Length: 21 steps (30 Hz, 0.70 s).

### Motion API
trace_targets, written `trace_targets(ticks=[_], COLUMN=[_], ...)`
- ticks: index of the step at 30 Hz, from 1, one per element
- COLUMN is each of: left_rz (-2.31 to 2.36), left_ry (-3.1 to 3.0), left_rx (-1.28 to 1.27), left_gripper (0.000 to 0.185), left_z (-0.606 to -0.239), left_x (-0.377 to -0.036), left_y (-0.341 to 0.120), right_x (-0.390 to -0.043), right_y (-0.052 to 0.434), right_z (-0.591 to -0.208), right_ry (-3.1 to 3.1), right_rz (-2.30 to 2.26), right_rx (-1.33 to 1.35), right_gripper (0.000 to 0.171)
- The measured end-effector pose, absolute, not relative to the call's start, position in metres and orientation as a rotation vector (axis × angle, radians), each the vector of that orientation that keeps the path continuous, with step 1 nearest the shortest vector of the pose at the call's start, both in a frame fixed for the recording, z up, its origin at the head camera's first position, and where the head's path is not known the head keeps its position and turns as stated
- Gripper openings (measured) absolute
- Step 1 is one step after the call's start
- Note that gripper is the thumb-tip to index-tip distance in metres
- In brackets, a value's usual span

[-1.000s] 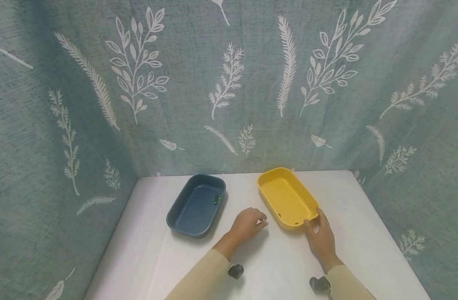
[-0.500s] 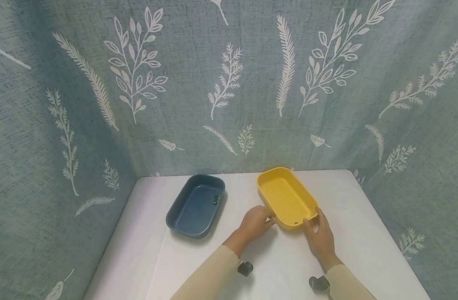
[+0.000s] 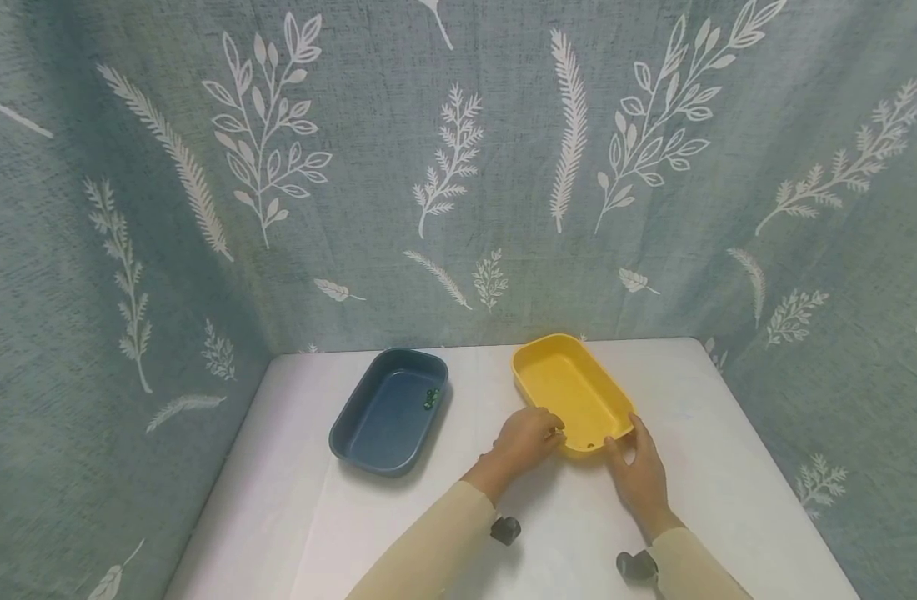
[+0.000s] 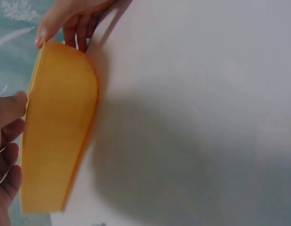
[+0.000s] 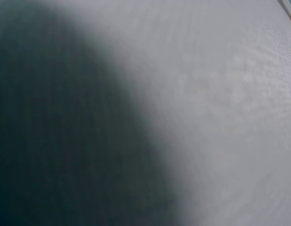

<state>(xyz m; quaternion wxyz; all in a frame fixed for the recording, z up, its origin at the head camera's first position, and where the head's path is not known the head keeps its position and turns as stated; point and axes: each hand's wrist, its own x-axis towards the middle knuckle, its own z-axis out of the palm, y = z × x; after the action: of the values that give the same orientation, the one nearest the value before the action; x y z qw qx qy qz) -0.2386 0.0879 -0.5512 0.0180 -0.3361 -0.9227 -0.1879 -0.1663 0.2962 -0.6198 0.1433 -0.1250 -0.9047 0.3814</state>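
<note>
In the head view a yellow tray point(image 3: 574, 396) stands on the right part of the white table. My right hand point(image 3: 642, 483) grips its near right corner, the thumb and fingers on either side of the rim. My left hand point(image 3: 529, 437) reaches over the near left rim, its bent fingertips just inside the tray; I cannot tell whether they pinch anything. One small dark bead-like piece point(image 3: 590, 446) lies inside by the near rim. From the left wrist, the tray's outer wall point(image 4: 60, 127) shows between both hands. Only blurred surface and a dark shape fill the right wrist view.
A dark blue tray point(image 3: 387, 417) stands to the left on the white table point(image 3: 308, 500), with several small green bead-like pieces point(image 3: 431, 398) near its right wall. Leaf-patterned curtain point(image 3: 383, 192) rises behind the table and along both sides.
My left hand has moved right, from beside the yellow tray to over its near left rim, and now covers a small piece seen there before. My right hand keeps its grip.
</note>
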Motion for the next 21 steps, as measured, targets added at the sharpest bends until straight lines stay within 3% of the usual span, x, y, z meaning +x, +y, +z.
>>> trace_targets(ticks=[21], left_rz=[-0.525], left_ry=[-2.813], left_rx=[-1.16], left_gripper=[0.019], left_z=[-0.5489], left_x=[-0.231], left_y=[0.0948], right_x=[-0.1677], right_y=[0.2981], right_z=[-0.6256], right_ry=[-2.582], right_rz=[1.09], right_rx=[-0.343], right_gripper=[0.07])
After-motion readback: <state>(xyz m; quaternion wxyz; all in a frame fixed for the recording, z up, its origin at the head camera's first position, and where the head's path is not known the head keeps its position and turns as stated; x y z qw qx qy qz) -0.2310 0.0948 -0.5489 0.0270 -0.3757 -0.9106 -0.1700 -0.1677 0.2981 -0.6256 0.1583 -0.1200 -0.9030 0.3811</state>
